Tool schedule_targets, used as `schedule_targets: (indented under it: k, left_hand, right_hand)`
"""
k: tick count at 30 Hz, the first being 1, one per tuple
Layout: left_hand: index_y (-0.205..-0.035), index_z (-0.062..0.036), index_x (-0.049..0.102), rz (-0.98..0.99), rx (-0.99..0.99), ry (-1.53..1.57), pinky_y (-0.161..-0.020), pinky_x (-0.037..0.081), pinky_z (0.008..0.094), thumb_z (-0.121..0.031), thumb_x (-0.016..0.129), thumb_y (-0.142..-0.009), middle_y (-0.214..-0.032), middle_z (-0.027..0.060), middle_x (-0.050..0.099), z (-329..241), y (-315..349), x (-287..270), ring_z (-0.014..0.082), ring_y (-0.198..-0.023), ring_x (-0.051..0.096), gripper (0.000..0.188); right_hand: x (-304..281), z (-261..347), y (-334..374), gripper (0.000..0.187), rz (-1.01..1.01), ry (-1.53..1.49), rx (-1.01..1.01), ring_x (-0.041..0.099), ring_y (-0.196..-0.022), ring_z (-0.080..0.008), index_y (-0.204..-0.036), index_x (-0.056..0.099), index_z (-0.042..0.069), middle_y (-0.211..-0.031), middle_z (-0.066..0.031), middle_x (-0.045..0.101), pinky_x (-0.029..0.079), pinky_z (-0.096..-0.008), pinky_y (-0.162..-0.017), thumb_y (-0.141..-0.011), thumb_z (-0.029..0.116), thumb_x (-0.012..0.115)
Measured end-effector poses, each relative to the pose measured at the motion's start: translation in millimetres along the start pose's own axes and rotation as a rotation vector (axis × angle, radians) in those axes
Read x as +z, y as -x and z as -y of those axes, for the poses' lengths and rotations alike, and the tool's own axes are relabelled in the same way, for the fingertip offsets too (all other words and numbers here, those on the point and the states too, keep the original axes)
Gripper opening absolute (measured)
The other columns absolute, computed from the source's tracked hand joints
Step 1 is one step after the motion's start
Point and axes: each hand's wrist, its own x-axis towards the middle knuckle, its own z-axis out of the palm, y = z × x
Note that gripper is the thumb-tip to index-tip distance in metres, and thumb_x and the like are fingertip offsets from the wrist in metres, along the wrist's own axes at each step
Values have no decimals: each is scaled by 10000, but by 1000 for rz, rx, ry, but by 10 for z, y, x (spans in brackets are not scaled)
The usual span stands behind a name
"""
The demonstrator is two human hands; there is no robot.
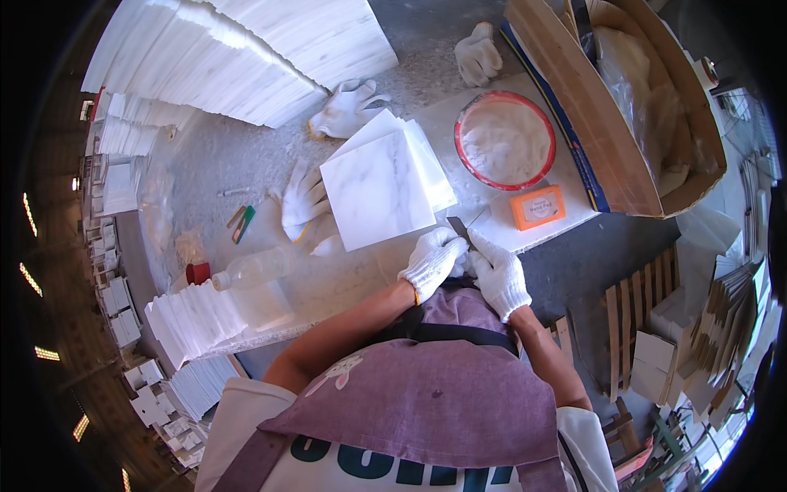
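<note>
Both my hands wear white knitted gloves and meet close to my body at the table's front edge. My left hand [433,261] is closed, with a dark, thin scraper blade [459,228] sticking up beside its fingers. My right hand [498,275] touches it from the right, fingers pressed together; what they hold is hidden. A paler pointed shape near the right fingertips is unclear. Just beyond my left hand lies a short stack of white grey-veined marble tiles [377,190], slightly fanned. A red-rimmed tub of white powder [505,141] and an orange box [538,207] stand to the right.
Tall rows of tiles [221,61] stand at the far left. Loose white gloves [305,201], a green-handled tool [243,225] and a clear bottle [254,269] lie left on the table [344,283]. A cardboard box [586,107] stands right; a wooden pallet [639,303] is beyond the table edge.
</note>
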Motion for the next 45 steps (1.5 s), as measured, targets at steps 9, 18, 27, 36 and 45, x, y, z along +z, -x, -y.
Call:
schedule_targets:
  k: [9, 18, 27, 36, 45]
  left_hand:
    - [-989, -22, 649, -14, 13, -39, -545, 502, 233, -207, 648, -924, -781, 32, 637, 34, -28, 21, 99, -604, 596, 197]
    - [-1001, 6, 631, -43, 8, -50, -536, 496, 232, -191, 652, -911, -784, 54, 629, -18, 0, 38, 88, -589, 574, 217]
    - [-990, 14, 640, -78, 43, -156, -540, 494, 250, -176, 654, -907, -778, 59, 645, -21, 1, 26, 105, -593, 595, 208]
    - [-983, 19, 660, -89, 14, -151, -555, 502, 267, -235, 642, -916, -807, 64, 660, -84, 41, 44, 126, -626, 636, 264]
    - [-987, 13, 651, -68, 47, -97, -542, 491, 260, -219, 658, -912, -751, 58, 647, -12, -13, 40, 115, -586, 610, 243]
  right_hand:
    - [-27, 5, 37, 338, -59, 196, -113, 691, -986, -289, -1228, 653, 63, -1059, -217, 692, 503, -340, -875, -915, 163, 573]
    - [-78, 48, 2, 315, -76, 262, -179, 687, -999, -314, -1182, 681, 70, -1039, -215, 692, 514, -357, -881, -890, 154, 599]
    - [-124, -3, -42, 324, -96, 236, -191, 683, -937, -347, -1173, 685, 98, -996, -213, 685, 516, -374, -848, -876, 168, 578]
    - [-226, 132, -90, 304, -74, 305, -140, 670, -958, -360, -1162, 691, 90, -1023, -205, 690, 514, -384, -852, -897, 150, 556]
    - [-340, 129, -190, 322, -55, 305, -58, 664, -965, -352, -1194, 681, 126, -1041, -197, 685, 509, -382, -858, -901, 174, 555]
